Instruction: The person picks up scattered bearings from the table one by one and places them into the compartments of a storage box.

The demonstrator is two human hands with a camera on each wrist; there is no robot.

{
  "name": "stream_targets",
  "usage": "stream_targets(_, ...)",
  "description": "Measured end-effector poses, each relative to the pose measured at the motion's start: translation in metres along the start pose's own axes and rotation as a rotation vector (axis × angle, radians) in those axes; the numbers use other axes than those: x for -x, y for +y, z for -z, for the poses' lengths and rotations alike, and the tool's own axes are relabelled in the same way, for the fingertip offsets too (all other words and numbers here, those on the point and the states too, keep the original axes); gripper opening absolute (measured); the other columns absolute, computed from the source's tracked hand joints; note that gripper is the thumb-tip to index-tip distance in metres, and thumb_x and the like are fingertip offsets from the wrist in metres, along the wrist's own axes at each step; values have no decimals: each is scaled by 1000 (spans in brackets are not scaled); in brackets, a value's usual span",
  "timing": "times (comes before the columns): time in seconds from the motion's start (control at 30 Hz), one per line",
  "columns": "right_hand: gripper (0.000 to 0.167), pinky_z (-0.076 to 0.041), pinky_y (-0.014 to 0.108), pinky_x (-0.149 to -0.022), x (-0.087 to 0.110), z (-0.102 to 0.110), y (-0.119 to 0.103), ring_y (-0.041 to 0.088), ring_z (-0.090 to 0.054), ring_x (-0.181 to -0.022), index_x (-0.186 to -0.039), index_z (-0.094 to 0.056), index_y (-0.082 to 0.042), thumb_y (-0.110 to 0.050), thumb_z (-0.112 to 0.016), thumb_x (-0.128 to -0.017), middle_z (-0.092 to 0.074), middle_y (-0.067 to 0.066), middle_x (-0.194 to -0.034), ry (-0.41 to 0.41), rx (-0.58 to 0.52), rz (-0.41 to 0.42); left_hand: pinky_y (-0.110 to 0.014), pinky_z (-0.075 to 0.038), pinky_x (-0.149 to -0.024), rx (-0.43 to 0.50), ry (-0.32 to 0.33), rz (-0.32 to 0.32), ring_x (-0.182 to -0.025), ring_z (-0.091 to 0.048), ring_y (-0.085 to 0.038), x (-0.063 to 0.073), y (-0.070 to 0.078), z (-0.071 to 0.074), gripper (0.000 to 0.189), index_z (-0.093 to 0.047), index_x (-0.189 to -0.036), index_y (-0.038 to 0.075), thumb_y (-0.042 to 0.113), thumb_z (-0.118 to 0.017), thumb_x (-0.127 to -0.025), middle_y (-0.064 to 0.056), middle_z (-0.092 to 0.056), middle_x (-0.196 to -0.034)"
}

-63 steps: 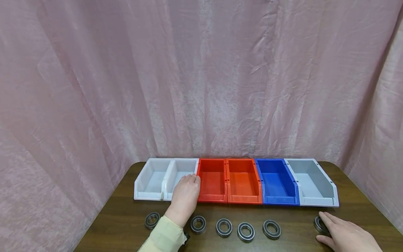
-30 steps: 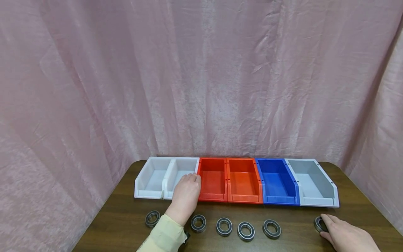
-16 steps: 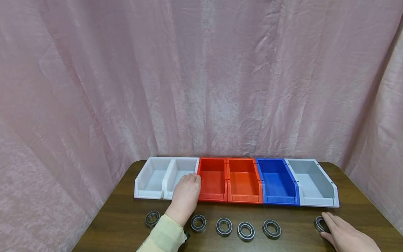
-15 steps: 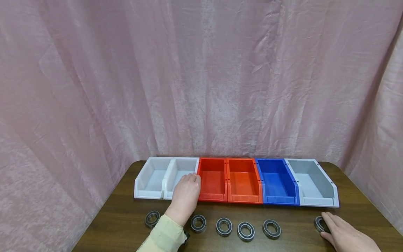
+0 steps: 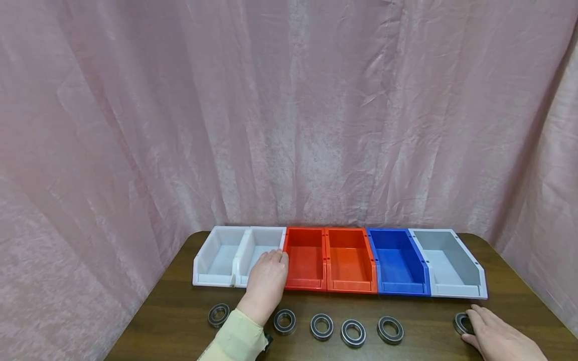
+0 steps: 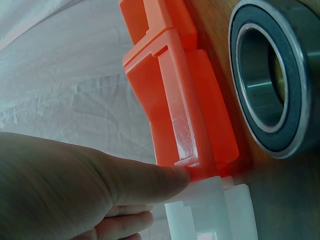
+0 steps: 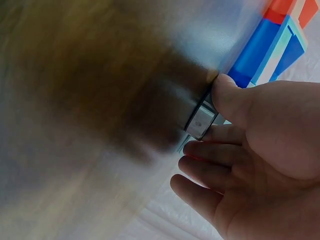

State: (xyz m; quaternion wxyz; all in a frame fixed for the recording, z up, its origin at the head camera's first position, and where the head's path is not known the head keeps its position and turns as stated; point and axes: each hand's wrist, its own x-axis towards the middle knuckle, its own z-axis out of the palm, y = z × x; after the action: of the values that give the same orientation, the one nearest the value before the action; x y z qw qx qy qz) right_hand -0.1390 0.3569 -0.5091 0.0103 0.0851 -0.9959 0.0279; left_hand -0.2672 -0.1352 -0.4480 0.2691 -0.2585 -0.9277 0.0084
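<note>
In the head view my left hand [image 5: 266, 281] reaches over the second white bin [image 5: 244, 273], its fingers relaxed near the wall shared with the red bin [image 5: 306, 260]. From the left wrist, the thumb overlaps the front corner where the red bin [image 6: 180, 110] and the white bin [image 6: 200, 205] meet. At the right of the table, my right hand [image 5: 501, 336] pinches a ball bearing [image 5: 459, 325], a dark ring with bright metal edges, partly hidden by the fingers. The right wrist view shows the bearing's rim [image 7: 201, 122] between thumb and index finger, the other fingers spread loosely.
An outer white bin [image 5: 221, 250], an orange bin [image 5: 349, 260], a blue bin [image 5: 399, 263] and a grey bin [image 5: 447, 260] complete the row. Several bearings lie along the front, including one at the left [image 5: 219, 315] and another near the blue bin [image 5: 390, 330]. A pink curtain [image 5: 289, 125] hangs behind.
My right hand has shifted slightly to the right, and the bearing at its fingers has moved a little right with it. The left hand stays in place.
</note>
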Motion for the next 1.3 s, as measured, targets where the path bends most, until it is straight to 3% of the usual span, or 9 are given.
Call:
stream_targets(0.2, 49, -59, 61, -97, -2, 3, 1, 48, -68, -119, -122, -62, 9, -30, -81, -100, -67, 31, -125, -39, 14, 13, -42, -62, -100, 5, -22, 8, -103, -74, -28, 0, 1, 1, 45, -77, -121, -1, 8, -98, -82, -16, -79, -116)
stream_targets(0.33, 45, -62, 53, -91, -3, 6, -1, 34, -70, -106, -118, -62, 5, -31, -82, -100, -69, 16, -115, -53, 26, 30, -42, -62, -99, 6, -20, 8, -102, -74, -28, 1, 1, 2, 45, -78, -120, 0, 8, -99, -81, -16, -79, -116)
stream_targets(0.43, 42, -63, 50, -88, -2, 10, -6, 27, -69, -101, -113, -62, 3, -28, -86, -97, -67, 9, -109, 13, 54, 56, -42, -62, -99, 7, -13, 4, -102, -74, -28, 2, 1, 1, 45, -78, -120, -1, 8, -99, -81, -16, -79, -115)
stream_targets(0.57, 44, -61, 54, -92, 1, 16, -13, 35, -71, -108, -113, -64, 5, -22, -90, -93, -70, 14, -111, 146, 83, 69, -42, -62, -98, -1, 2, -2, -101, -74, -29, 3, 0, 2, 40, -78, -118, -1, 4, -96, -83, -16, -79, -113)
stream_targets(0.83, 48, -57, 61, -100, 4, 29, -18, 46, -68, -118, -120, -64, 9, -23, -88, -94, -71, 22, -121, 182, 66, 50, -42, -62, -98, -2, -8, 0, -100, -74, -28, 1, 0, 1, 41, -78, -119, -1, 5, -97, -83, -16, -80, -113)
stream_targets(0.97, 38, -61, 52, -91, 4, 34, -22, 31, -71, -101, -107, -64, -3, -26, -90, -92, -67, 5, -104, 263, 65, 112, -40, -62, -95, -8, -10, -1, -96, -72, -28, 4, -1, 0, 37, -78, -116, -1, 5, -96, -84, -15, -79, -110)
stream_targets(1.07, 39, -61, 49, -83, 5, 42, -21, 24, -68, -92, -101, -59, -9, -28, -91, -90, -61, -1, -96, 346, 82, 167, -39, -62, -95, -6, -11, -5, -95, -72, -28, 0, -1, 1, 39, -78, -117, -1, 7, -97, -84, -15, -80, -110)
stream_targets(1.13, 41, -62, 52, -84, 6, 46, -19, 28, -69, -92, -103, -59, -6, -28, -91, -89, -62, 3, -97, 397, 91, 190, -39, -62, -96, -5, -19, -7, -97, -73, -28, -4, 0, 3, 42, -78, -119, -1, 9, -97, -83, -16, -80, -113)
stream_targets(1.3, 47, -59, 62, -92, 3, 54, -21, 42, -72, -103, -114, -60, 2, -21, -91, -88, -69, 16, -109, 395, 92, 171, -40, -62, -98, -4, -30, -2, -100, -73, -28, -2, 0, 3, 38, -78, -120, -2, 5, -94, -86, -16, -80, -114)
